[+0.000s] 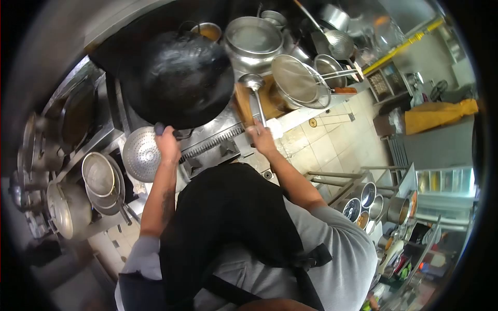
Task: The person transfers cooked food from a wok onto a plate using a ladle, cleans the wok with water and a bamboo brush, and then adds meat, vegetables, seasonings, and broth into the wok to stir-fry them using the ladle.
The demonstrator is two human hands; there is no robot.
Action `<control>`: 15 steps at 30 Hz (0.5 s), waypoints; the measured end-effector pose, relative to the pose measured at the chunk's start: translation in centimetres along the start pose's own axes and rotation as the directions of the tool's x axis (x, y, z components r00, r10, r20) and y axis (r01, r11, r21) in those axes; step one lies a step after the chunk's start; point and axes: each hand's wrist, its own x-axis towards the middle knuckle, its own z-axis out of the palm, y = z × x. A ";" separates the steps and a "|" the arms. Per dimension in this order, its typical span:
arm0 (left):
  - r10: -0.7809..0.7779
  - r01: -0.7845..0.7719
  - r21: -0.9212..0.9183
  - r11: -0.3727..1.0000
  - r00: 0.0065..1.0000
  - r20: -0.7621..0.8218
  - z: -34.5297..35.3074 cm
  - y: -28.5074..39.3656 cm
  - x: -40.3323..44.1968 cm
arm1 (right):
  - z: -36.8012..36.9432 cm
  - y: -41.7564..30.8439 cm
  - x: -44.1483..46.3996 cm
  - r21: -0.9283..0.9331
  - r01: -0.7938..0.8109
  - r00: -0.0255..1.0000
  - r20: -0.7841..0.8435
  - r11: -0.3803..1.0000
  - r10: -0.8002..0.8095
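One pot (67, 212), pale metal, at far left, beside a sieve (98, 173).
Sieve: round, fine-meshed, resting over a wider pan (119, 184).
Skimmer (139, 155): perforated, metal, its disc face up just left of the wok, partly behind the left wrist.
Handle (160, 128): dark, short, by the wok's near rim; whether it belongs to the wok cannot be told.
Left hand (168, 145): closed round the handle, forearm tattooed.
Wok (181, 78): large, black, glossy on its upper part, upon the stove, forward of the left hand.
Bowl (209, 32): metal, orange-brown contents, beyond the wok.
Apron (228, 212): black, worn over a grey shirt (337, 238).
Ladle (252, 81): metal, bowl end to the right of the wok, handle running back toward the wearer.
Round vessel (254, 36): wide, metal, beyond the ladle.
Right hand (262, 137): fingers curled about the near end of the ladle's handle.
White cloth (275, 127): bunched, just beside the right hand.
Second sieve (295, 78): round, mesh, two-pronged handle pointing right.
Floor (334, 127): pale tiles.
Tins (368, 194): several, round, grouped on the right.
Yellow cloth (438, 118): elongated, well apart from both hands.
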 end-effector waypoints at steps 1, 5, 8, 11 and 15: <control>-0.121 0.121 0.053 0.991 0.993 -0.006 0.5 0.8 -0.4 | -0.3 1.4 0.2 -0.015 0.024 0.999 -0.047 1.000 -0.025; -0.239 0.253 -0.169 0.953 0.966 0.098 1.4 -1.3 1.3 | -1.7 8.1 -2.1 -0.080 -0.071 0.985 -0.163 0.994 0.057; -0.282 0.289 -0.229 0.930 0.957 0.061 3.1 -1.7 1.6 | -1.4 11.1 -4.2 0.163 -0.431 0.902 0.108 0.888 0.418; -0.274 0.262 -0.224 0.939 0.961 -0.023 4.3 -2.8 3.1 | -1.5 10.0 -5.1 0.350 -0.571 0.789 0.484 0.743 0.379; -0.266 0.248 -0.178 0.952 0.960 -0.082 5.2 -2.1 2.7 | 0.0 8.0 -5.1 0.428 -0.532 0.840 0.375 0.731 0.392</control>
